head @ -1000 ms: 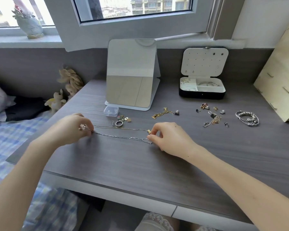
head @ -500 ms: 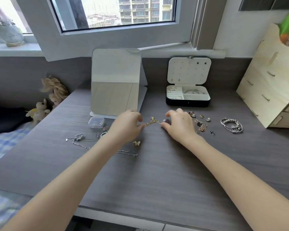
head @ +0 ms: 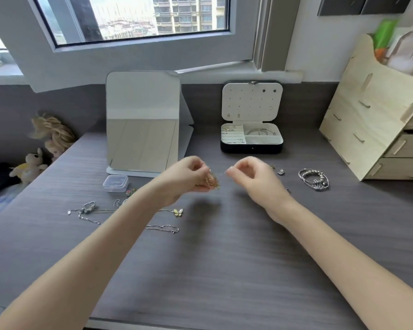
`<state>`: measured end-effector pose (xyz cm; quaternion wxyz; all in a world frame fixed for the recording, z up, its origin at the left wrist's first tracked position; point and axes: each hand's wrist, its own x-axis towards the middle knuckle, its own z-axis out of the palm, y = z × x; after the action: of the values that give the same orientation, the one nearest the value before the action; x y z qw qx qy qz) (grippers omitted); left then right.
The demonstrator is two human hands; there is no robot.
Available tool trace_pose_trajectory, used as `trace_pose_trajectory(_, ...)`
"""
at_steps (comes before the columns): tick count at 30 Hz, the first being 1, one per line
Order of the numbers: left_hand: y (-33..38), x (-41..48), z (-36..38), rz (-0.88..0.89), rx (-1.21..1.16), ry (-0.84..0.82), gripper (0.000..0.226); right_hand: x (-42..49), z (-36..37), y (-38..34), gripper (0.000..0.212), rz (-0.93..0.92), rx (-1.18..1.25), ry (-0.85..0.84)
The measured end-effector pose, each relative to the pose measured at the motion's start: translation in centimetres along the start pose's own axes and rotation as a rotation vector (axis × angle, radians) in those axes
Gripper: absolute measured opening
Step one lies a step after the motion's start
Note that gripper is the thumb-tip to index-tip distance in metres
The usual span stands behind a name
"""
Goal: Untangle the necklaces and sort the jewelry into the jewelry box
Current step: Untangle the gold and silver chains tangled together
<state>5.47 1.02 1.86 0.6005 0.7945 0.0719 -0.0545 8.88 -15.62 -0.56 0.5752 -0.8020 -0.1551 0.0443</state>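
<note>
Both hands now lifted off desk (head: 224, 270) w/ gold chain (head: 210, 181): left hand (head: 186, 179) bunches it, right hand (head: 250, 175) pinches one end. Silver necklaces (head: 91, 210) left lying; jewelry box (head: 252, 139) open behind. Untangling gold one next, prob.

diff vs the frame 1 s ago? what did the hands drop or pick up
Both hands let go of the thin silver and gold necklaces, now lying on the grey wooden desk by the left forearm. They moved up toward the middle and took the bunched gold chain off the desk: the left hand holds the bunch, the right hand pinches one end. The open white jewelry box, mirror and beaded silver bracelets are unchanged.
</note>
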Motion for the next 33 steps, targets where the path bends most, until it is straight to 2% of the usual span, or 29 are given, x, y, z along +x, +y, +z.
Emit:
trace_pose_trajectory(2,1.2,-1.0,0.4,0.005,-0.263,-0.133,0.022,-1.2,-1.6,-0.5,0.019,0.082,0.364,-0.083)
trace_pose_trajectory(4,2.3,-1.9,1.3,0.024,-0.369,-0.229,0.024,-2.3,-3.0,-0.9,0.018,0.156,0.641,-0.164)
trace_pose_trajectory(7,3.6,-2.9,3.0,0.038,-0.322,-0.324,0.023,-4.2,-4.5,-1.0,0.022,0.249,0.821,-0.235)
trace_pose_trajectory(9,4.1,-3.6,4.2,0.032,-0.269,-0.376,0.023,-5.7,-5.3,-0.8,0.02,0.287,0.839,-0.223)
trace_pose_trajectory(15,3.3,-5.6,6.3,-0.069,-0.052,-0.508,0.02,-10.5,-9.0,0.0,0.02,0.338,0.623,-0.163)
trace_pose_trajectory(20,1.4,-5.8,7.5,-0.111,0.256,-0.48,0.015,-12.6,-9.8,0.5,0.018,0.342,0.118,-0.234)
trace_pose_trajectory(24,0.4,-5.3,7.4,-0.152,0.369,-0.42,0.022,-12.5,-9.0,0.5,0.015,0.303,0.035,-0.239)
trace_pose_trajectory(28,-0.1,-5.0,6.8,-0.172,0.368,-0.393,0.028,-11.4,-8.4,1.0,0.014,0.258,-0.038,-0.177)
trace_pose_trajectory(33,-0.1,-4.9,5.8,-0.124,0.461,-0.443,0.02,-9.2,-7.7,1.4,0.016,0.128,-0.267,-0.115)
